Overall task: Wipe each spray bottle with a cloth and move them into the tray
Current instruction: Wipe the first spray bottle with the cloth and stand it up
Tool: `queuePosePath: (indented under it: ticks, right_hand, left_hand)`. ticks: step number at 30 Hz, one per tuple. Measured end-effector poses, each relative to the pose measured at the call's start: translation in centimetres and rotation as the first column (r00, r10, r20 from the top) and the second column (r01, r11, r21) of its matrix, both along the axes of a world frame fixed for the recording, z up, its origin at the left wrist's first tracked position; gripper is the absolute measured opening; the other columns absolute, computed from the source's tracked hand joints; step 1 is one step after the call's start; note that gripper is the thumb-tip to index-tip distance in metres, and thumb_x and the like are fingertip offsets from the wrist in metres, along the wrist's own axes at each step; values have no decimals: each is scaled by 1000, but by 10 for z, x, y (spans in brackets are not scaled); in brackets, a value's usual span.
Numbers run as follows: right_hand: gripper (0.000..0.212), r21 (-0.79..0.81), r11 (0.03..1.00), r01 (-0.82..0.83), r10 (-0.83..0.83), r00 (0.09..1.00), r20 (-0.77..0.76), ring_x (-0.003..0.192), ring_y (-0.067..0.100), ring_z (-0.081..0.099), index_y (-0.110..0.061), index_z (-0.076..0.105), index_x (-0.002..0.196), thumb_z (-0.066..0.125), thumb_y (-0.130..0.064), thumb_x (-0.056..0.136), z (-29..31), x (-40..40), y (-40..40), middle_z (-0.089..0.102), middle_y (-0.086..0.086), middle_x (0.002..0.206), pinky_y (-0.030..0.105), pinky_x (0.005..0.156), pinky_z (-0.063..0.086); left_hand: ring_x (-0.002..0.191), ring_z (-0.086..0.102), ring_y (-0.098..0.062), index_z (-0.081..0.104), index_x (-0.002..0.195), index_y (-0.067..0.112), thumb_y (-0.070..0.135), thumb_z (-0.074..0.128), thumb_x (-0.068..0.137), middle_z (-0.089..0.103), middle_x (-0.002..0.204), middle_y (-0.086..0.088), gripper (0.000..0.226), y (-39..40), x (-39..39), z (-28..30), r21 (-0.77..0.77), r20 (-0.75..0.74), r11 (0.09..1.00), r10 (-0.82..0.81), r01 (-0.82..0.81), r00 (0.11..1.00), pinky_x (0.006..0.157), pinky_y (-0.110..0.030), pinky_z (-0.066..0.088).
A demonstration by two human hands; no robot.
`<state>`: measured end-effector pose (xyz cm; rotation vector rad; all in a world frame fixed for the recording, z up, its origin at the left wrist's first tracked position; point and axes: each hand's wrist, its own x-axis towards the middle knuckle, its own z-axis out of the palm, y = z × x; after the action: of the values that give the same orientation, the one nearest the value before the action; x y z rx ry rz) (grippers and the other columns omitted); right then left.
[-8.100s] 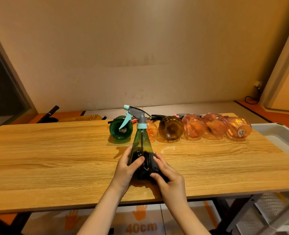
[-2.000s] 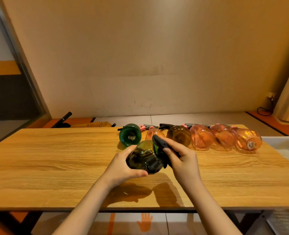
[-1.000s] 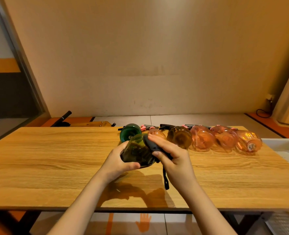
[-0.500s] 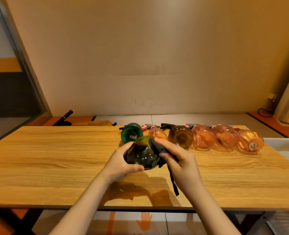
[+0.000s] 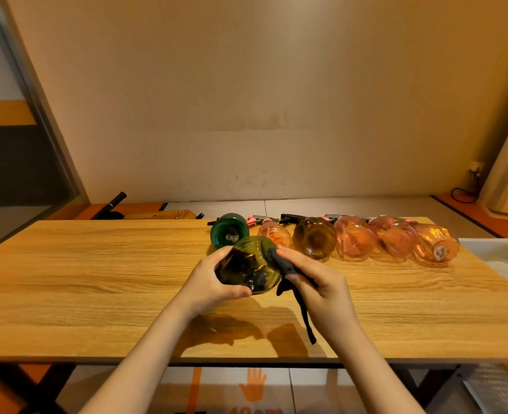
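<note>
- Your left hand (image 5: 209,283) holds the green spray bottle (image 5: 248,264) in the air above the tabletop (image 5: 97,279), fingers and thumb curled round its body. That grip looks meant to steady it while the other hand wipes.
- Your right hand (image 5: 321,282) pinches the dark cloth (image 5: 282,264) and presses it against the bottle's right flank; a loose tail of cloth hangs down towards the tabletop.
- The bottle's long axis runs roughly away from you, base towards the camera. Its sprayer head is hidden behind the body, so you cannot see which way the nozzle faces.
- Behind it, 6 more bottles lie on their sides in a row, bases towards you: 1 dark green bottle (image 5: 230,231), 1 amber bottle (image 5: 314,237) and 4 pinkish bottles (image 5: 354,240). They appear to be waiting for their wipe.
- The white tray (image 5: 497,258) sits at the right edge, well apart from your hands; no bottle shows in the visible part.
</note>
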<state>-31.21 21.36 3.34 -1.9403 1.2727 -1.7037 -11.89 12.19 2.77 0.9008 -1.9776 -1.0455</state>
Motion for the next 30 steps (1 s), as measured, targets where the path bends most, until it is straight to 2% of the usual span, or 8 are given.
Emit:
queuePosePath:
  ticks: [3, 6, 9, 14, 20, 23, 26, 30]
  right_hand:
    - [46, 176, 981, 75, -111, 973, 202, 103, -10, 56, -31, 64, 109, 59, 6, 84, -9, -12, -4, 64, -21, 103, 5, 83, 41]
    - [37, 273, 960, 61, -165, 910, 379, 99, 10, 63, -24, 67, 105, 55, 6, 87, -17, -23, -7, 68, -2, 105, 14, 78, 49]
    - [41, 295, 954, 50, -169, 903, 394, 96, 9, 64, -32, 66, 98, 55, 6, 87, -19, -25, -4, 69, -4, 102, 20, 80, 52]
    - [38, 324, 944, 60, -189, 903, 385, 87, -10, 61, -26, 63, 106, 55, 6, 86, -24, -28, 1, 67, -13, 96, 6, 71, 45]
    - [36, 342, 938, 52, -196, 894, 402, 85, -13, 60, -23, 63, 106, 56, 6, 86, -26, -29, -2, 66, -15, 95, 6, 71, 45]
    - [35, 350, 936, 40, -189, 896, 402, 89, -11, 60, -24, 65, 103, 56, 5, 86, -26, -28, -4, 66, -16, 95, 7, 74, 46]
    - [35, 370, 929, 14, -170, 905, 391, 97, 2, 62, -27, 66, 102, 56, 3, 87, -27, -27, -8, 68, -10, 102, 16, 82, 50]
    - [35, 421, 906, -31, -128, 930, 345, 95, 3, 64, -32, 67, 96, 57, 1, 88, -24, -21, -15, 70, -15, 95, 18, 80, 50]
  left_hand:
    - [111, 58, -9, 55, 115, 35, 56, 77, 45, 64, 115, 7, 76, -1, -2, -1, -3, 38, 1000, -3, 3, 999, 92, -27, 50]
    - [108, 57, 4, 52, 112, 43, 57, 79, 43, 62, 114, 18, 75, 2, -8, -2, -8, 140, 1000, -20, 21, 990, 92, -20, 47]
    - [110, 54, 2, 47, 118, 45, 60, 80, 42, 58, 116, 23, 84, 1, -16, -4, -34, 279, 999, -10, 21, 960, 98, -26, 47]
    - [116, 47, -2, 44, 134, 33, 45, 90, 54, 49, 118, 24, 93, 5, -25, -6, -115, 451, 991, -12, 71, 893, 101, -22, 39]
    - [125, 44, -15, 44, 135, 29, 56, 84, 57, 51, 132, 7, 93, 4, -34, -7, -134, 687, 978, -25, 161, 726, 102, -28, 34]
    - [133, 32, -14, 40, 139, 30, 58, 82, 58, 45, 140, 8, 95, 1, -35, -4, -163, 734, 965, -20, 204, 679, 105, -30, 20]
    - [142, 11, -12, 18, 150, 38, 61, 72, 68, 21, 155, 12, 101, 4, -26, -2, -187, 760, 964, 20, 191, 649, 113, -36, 7]
    - [140, 10, -9, 13, 151, 36, 50, 56, 90, 16, 154, 13, 76, 27, -11, -14, -216, 549, 967, 232, -132, 803, 113, -34, 12]
